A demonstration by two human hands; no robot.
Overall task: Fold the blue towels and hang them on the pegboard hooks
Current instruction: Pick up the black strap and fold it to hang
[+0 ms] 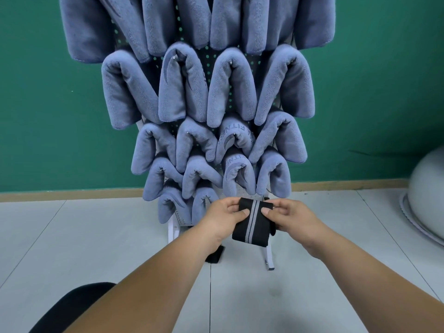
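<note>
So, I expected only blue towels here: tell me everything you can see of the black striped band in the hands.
The black band looks like woven fabric, with two pale grey stripes down its middle. Seemingly folded, roughly rectangular, it faces the camera. The left hand and right hand pinch its upper sides, thumbs on the front; its lower part hangs free, before the foot of the pegboard.

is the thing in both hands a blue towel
No, the left hand and right hand pinch a folded black band with grey stripes; the blue towels hang on the pegboard.
</note>
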